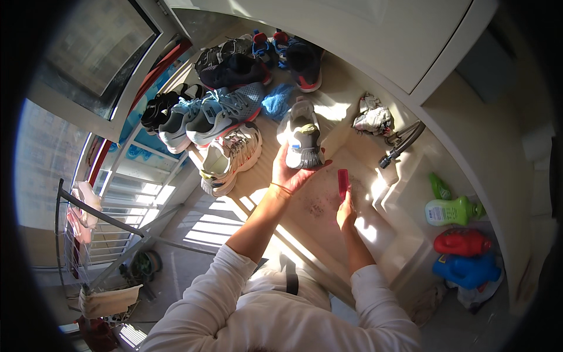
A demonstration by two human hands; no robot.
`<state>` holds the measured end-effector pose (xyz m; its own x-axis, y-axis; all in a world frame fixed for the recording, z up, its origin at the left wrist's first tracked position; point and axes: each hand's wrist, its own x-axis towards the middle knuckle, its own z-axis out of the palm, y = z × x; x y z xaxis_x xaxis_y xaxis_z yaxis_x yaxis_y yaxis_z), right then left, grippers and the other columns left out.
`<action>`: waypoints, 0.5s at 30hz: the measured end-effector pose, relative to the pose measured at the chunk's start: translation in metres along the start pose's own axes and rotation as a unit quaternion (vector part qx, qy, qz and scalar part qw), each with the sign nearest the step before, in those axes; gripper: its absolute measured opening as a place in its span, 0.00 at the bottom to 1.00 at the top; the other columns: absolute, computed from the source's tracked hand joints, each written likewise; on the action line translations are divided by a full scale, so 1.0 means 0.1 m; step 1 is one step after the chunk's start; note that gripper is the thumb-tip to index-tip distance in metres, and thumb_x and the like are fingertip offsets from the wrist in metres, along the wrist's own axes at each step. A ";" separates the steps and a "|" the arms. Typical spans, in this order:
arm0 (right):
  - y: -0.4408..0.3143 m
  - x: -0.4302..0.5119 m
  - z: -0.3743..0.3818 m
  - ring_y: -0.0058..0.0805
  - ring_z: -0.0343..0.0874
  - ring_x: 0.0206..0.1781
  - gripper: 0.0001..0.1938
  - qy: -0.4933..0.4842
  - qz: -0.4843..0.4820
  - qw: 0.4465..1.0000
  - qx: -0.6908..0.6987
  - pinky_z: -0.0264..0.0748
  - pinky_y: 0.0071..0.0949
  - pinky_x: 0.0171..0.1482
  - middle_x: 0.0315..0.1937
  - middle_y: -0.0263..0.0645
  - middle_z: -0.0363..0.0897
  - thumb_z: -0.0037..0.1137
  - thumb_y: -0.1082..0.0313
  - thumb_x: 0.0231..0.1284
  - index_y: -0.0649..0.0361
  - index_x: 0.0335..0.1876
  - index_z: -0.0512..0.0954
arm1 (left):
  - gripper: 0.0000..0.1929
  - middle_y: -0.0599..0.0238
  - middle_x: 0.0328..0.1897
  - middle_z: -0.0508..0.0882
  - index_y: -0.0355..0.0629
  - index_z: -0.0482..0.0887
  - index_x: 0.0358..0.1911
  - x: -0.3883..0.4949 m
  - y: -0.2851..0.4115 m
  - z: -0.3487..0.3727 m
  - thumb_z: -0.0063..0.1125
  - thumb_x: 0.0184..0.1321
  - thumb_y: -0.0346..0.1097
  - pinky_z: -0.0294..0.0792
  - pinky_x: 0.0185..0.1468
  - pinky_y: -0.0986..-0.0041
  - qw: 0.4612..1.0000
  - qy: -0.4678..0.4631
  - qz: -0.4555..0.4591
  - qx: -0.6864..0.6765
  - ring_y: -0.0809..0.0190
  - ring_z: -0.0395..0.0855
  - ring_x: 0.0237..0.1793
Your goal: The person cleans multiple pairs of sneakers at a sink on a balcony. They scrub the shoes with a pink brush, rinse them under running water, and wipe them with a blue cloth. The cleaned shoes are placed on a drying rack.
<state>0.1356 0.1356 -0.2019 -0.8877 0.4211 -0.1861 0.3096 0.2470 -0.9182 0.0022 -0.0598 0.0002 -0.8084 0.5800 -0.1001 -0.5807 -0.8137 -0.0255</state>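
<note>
My left hand (pixel 294 174) grips a white and grey sneaker (pixel 303 141) by its heel, the toe pointing away from me. To its right, my right hand (pixel 347 212) holds a pink-red brush (pixel 343 181) over the basin of a pale sink (pixel 319 224); its bristles cannot be made out. Left of the held sneaker, on the ledge, stands a cream sneaker (pixel 228 154) beside light blue-grey running shoes (pixel 224 112). A blue cloth (pixel 278 102) lies crumpled just beyond the held sneaker.
Dark shoes (pixel 237 70) and small blue-red shoes (pixel 261 46) stand at the back. A crumpled cloth (pixel 373 115) lies near a faucet (pixel 402 143). Green (pixel 453 211), red (pixel 462 242) and blue bottles (pixel 468 269) line the right side. A drying rack (pixel 101 213) stands at left.
</note>
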 end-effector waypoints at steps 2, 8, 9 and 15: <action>0.46 -0.28 -0.03 0.46 0.80 0.60 0.38 -0.082 0.201 0.946 -0.242 0.75 0.38 0.62 0.57 0.44 0.81 0.54 0.50 0.68 0.35 0.81 0.50 | 0.33 0.43 0.67 0.75 0.39 0.66 0.70 0.02 -0.10 -0.04 0.50 0.69 0.54 0.49 0.73 0.26 0.999 0.029 0.008 -0.018 0.36 0.71 0.67; -0.05 -0.56 -0.17 0.41 0.84 0.49 0.24 -0.021 -0.046 0.969 -0.242 0.80 0.39 0.49 0.43 0.46 0.85 0.47 0.66 0.73 0.42 0.73 0.69 | 0.37 0.49 0.70 0.73 0.43 0.66 0.71 0.20 -0.51 -0.06 0.53 0.61 0.55 0.48 0.73 0.24 0.998 0.028 0.034 0.036 0.39 0.68 0.70; -0.36 -0.58 -0.17 0.34 0.86 0.40 0.23 0.051 -0.101 0.980 -0.163 0.81 0.34 0.42 0.38 0.43 0.85 0.44 0.66 0.75 0.44 0.74 0.68 | 0.38 0.50 0.70 0.72 0.44 0.65 0.71 0.25 -0.57 -0.05 0.54 0.62 0.57 0.48 0.73 0.24 0.999 0.020 0.034 0.035 0.39 0.68 0.70; -1.95 -1.08 -0.64 0.12 0.58 0.17 0.24 0.029 0.095 0.979 0.175 0.65 0.16 0.20 0.25 0.26 0.66 0.37 0.65 0.81 0.43 0.78 0.62 | 0.40 0.57 0.67 0.77 0.51 0.70 0.69 0.49 -0.85 -0.08 0.56 0.61 0.70 0.59 0.71 0.33 0.984 0.137 0.103 0.041 0.45 0.73 0.66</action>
<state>0.1933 0.0979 0.0201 -0.8012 0.4818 -0.3548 0.3226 -0.1516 -0.9343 0.0130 0.0377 -0.0105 -0.8601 0.3625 -0.3590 -0.4226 -0.9004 0.1033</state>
